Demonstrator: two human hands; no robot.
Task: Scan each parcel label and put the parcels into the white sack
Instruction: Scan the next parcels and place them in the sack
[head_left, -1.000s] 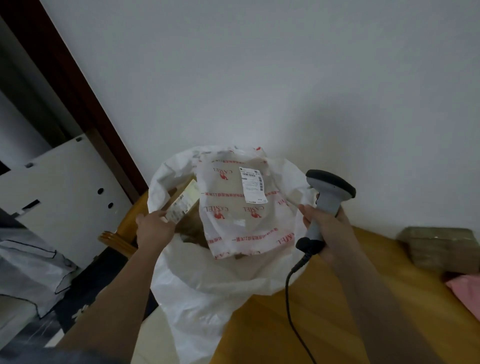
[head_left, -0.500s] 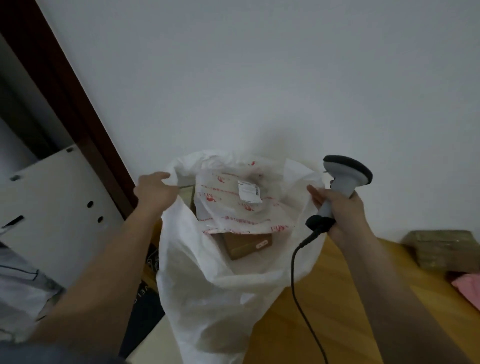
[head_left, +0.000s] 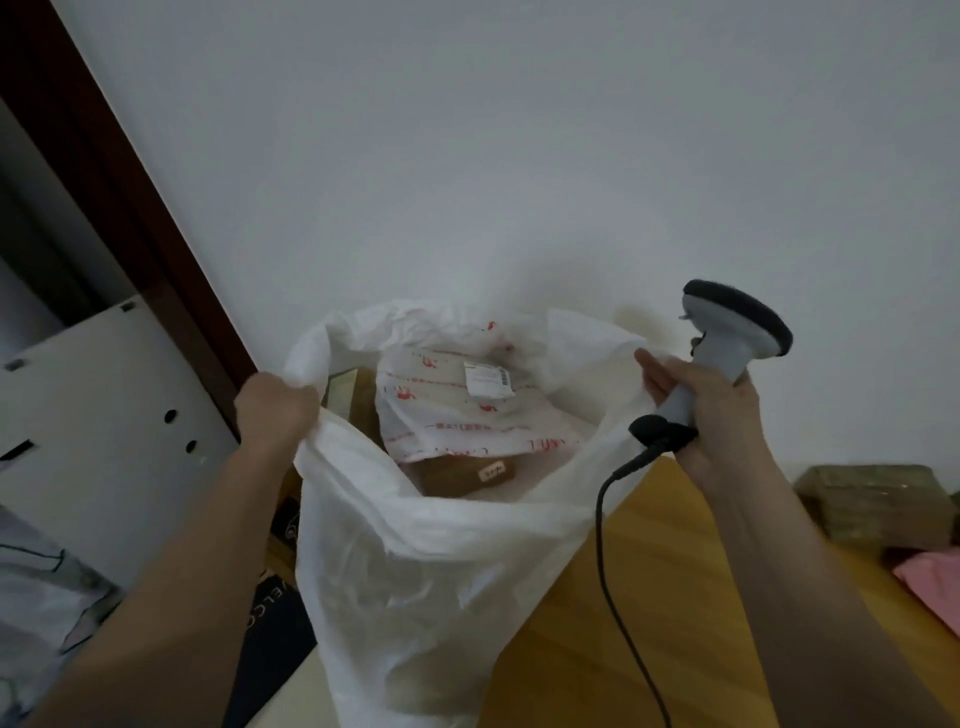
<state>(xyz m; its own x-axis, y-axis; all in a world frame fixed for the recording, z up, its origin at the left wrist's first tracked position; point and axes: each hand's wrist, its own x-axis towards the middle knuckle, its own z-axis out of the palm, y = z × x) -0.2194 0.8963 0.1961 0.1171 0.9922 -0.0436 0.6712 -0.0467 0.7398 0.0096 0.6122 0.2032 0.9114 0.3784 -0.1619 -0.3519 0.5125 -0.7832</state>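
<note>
1. Nearest the camera: white sack (head_left: 415, 582) stands open against the left edge of the wooden counter (head_left: 649, 597); black scanner cable (head_left: 605, 545) hangs in front of it.
2. Left hand (head_left: 275, 410) grips the sack's left rim, fingers curled over it.
3. Right hand (head_left: 701, 410) is clamped on the grey scanner (head_left: 727, 343) handle, at the sack's right rim.
4. Inside the sack: white parcel with red print (head_left: 467, 410), label up, lying on a brown box (head_left: 462, 475).
5. Far right on the counter: brown parcel (head_left: 872, 499), pink parcel (head_left: 935, 582) nearer.
6. Behind: white wall (head_left: 519, 156).
</note>
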